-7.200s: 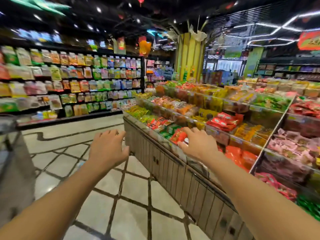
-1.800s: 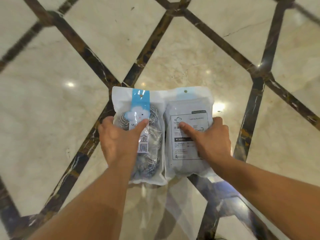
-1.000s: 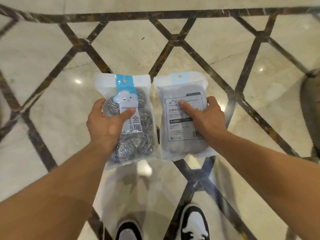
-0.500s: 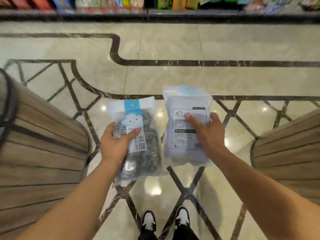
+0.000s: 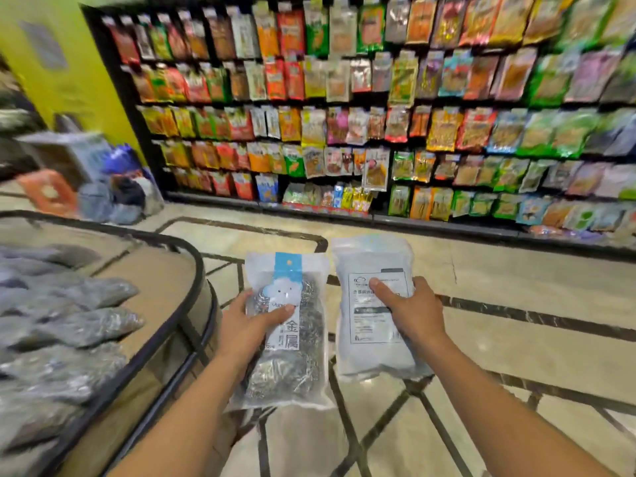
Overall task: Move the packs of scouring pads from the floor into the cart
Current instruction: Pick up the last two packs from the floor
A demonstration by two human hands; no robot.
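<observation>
While both packs are off the floor and in the air, the step in hand is the carry over to the cart, judged from how things lie.

Left hand (image 5: 246, 327): gripping the front-facing pack (image 5: 287, 330), thumb laid across its label, fingers behind it; steel scourers show through the clear film.

Right hand (image 5: 411, 309): gripping the back-facing pack (image 5: 373, 306), thumb on the printed panel, fingers wrapped round its right edge.

Packs: held upright side by side at about 6 o'clock in the view, close to each other; I cannot tell whether their edges touch.

Cart (image 5: 198, 270): at 9 o'clock, just left of the left hand, its dark rim curving near that wrist; grey packs (image 5: 86, 325) that look like more of the same lie inside, blurred.

Backdrop: snack shelves (image 5: 378, 108) from 12 to 2 o'clock, marble floor (image 5: 516, 339) below the hands.

Doing it well: swing both hands toward 9 o'clock and lift the packs' lower ends above the rim before crossing it, since the bags hang below the hands and could snag.

Release: let go low over the pile, the left pack first as it is nearer, so neither slides off the heap or over the edge.

Grip: firm enough, since the film looks slick, without crushing the scourers.
</observation>
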